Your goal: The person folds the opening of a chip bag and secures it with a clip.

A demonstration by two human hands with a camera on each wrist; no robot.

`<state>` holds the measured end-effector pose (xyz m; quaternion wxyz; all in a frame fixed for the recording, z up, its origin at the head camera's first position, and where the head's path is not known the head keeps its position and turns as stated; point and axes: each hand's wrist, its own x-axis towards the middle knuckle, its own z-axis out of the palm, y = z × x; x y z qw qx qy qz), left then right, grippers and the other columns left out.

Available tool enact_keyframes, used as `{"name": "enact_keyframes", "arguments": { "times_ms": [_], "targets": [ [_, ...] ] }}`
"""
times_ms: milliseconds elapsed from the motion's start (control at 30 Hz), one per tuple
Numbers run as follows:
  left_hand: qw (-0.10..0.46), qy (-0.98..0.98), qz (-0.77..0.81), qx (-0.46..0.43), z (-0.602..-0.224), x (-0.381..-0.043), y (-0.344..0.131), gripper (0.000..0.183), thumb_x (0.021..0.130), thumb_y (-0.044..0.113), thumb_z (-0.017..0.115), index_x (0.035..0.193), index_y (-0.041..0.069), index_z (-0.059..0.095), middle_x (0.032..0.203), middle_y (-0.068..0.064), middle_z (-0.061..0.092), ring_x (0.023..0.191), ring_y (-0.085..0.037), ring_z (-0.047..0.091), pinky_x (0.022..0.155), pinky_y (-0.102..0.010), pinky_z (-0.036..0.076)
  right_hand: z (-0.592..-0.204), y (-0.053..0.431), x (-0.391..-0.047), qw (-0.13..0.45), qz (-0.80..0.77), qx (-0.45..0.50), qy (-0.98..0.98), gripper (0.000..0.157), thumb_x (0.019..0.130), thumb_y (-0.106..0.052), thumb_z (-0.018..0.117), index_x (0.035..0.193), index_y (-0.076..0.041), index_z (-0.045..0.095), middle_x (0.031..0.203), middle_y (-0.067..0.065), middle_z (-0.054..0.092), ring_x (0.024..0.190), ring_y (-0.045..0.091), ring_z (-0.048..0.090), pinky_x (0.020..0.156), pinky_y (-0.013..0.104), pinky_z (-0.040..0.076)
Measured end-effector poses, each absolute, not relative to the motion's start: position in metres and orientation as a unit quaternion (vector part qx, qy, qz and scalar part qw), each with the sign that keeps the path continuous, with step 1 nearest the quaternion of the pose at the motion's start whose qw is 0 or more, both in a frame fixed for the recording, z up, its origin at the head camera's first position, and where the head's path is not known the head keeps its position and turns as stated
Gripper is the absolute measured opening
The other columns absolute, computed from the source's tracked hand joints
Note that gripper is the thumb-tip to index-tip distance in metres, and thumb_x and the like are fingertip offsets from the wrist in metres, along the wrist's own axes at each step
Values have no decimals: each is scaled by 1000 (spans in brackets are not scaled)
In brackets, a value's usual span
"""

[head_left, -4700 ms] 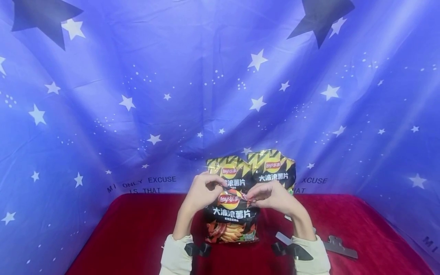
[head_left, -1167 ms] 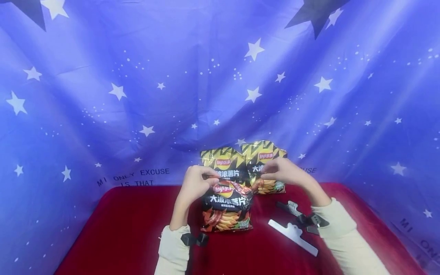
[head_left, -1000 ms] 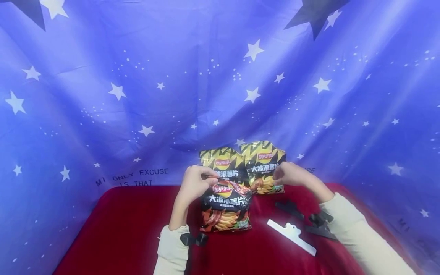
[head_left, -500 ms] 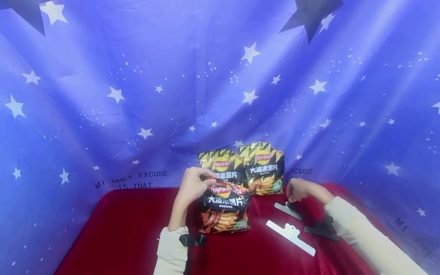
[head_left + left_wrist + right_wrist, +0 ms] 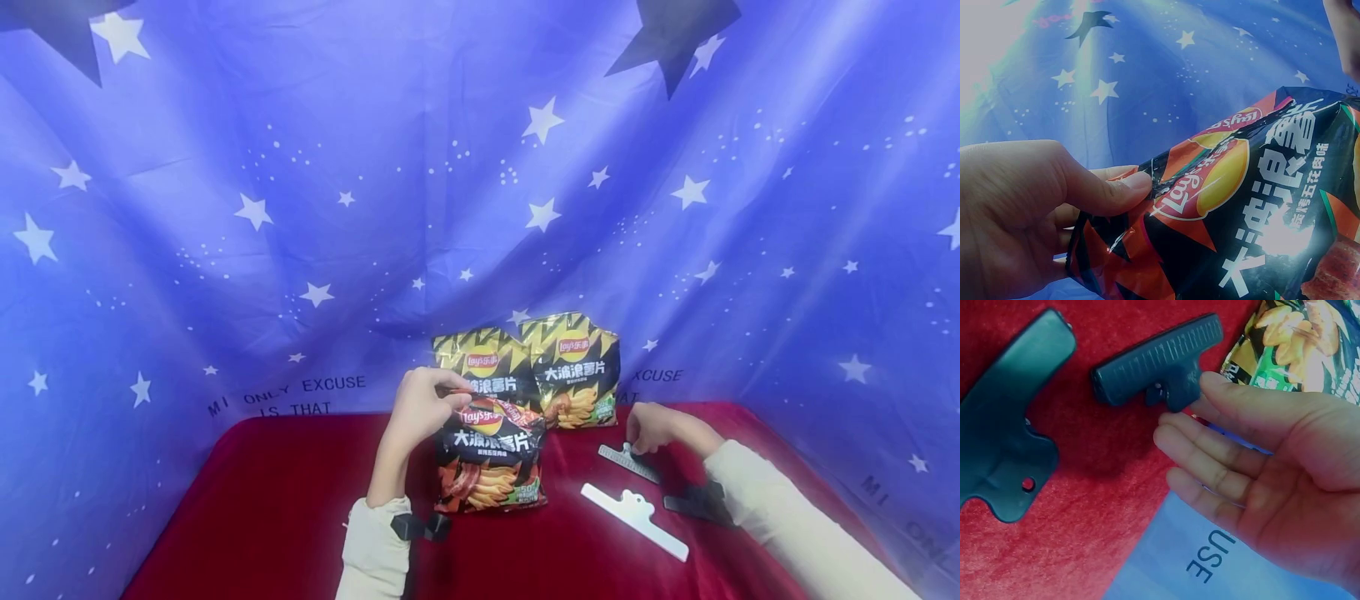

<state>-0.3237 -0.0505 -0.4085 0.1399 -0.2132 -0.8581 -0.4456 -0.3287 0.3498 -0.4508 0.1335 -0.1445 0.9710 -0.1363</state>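
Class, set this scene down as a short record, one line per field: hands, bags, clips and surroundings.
Left hand: pinches the front bag near its top edge, at the left
Right hand: fingertips at the handle of the ribbed clip; whether it grips, cannot tell
Front bag: black and red
Behind it: left back bag, partly hidden, and right back bag, both yellow and black
Other clips: bright clip; dark clip, partly hidden
Surface: red cloth
Backdrop: blue curtain with stars
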Motion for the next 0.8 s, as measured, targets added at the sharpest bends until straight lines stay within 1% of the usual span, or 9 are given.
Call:
{"name": "enact_keyframes", "arguments": {
  "times_ms": [133,233,333,433,500,567,667,800],
  "targets": [
    [143,-858,-444,-216,-409,-324,-51,11,82,7,83,91,14,83,90,2,80,74,-10,62,72,-31,50,-450,348,-330,128,-128,-157,971,10,72,2,80,74,-3,72,58,3,66,54,14,64,52,23,50],
    [141,-855,-450,-215,-409,-324,-51,11,82,6,83,91,14,83,89,1,80,72,-10,62,72,-32,51,-448,349,-332,134,-135,-172,967,14,71,3,81,71,-7,70,57,-1,65,53,11,62,51,24,50],
    [136,-854,-455,-213,-410,-324,-51,11,82,6,83,91,13,83,89,1,80,70,-9,62,71,-31,52,-445,349,-333,151,-143,-181,961,16,72,1,82,69,-10,70,59,-4,66,54,9,61,51,24,51],
    [135,-854,-456,-211,-411,-324,-51,11,82,6,83,91,13,83,89,0,80,69,-8,63,70,-30,52,-444,346,-332,173,-163,-161,958,17,72,1,83,68,-9,68,60,-1,68,55,11,65,52,29,54],
    [137,-854,-454,-211,-411,-325,-52,12,82,6,83,91,14,83,89,0,80,70,-8,63,70,-29,52,-443,342,-331,185,-173,-132,958,18,72,1,83,69,-8,67,62,2,70,57,16,68,54,33,57],
    [140,-854,-454,-213,-411,-325,-52,11,83,6,82,91,14,83,89,0,80,70,-9,63,70,-30,52,-442,339,-330,189,-176,-119,959,20,72,2,84,71,-5,65,63,6,71,58,19,71,56,37,59],
    [142,-853,-453,-215,-410,-325,-52,11,83,6,82,92,12,83,89,0,80,72,-10,63,71,-30,52,-442,336,-330,198,-175,-98,960,24,73,3,84,79,-3,62,66,9,72,61,22,73,59,40,62],
    [139,-853,-453,-217,-410,-325,-51,12,83,5,82,91,13,83,89,0,80,73,-10,64,73,-32,53,-444,335,-331,219,-169,-82,958,28,73,4,84,91,2,64,71,12,73,65,24,75,63,40,63]
  ]
}}
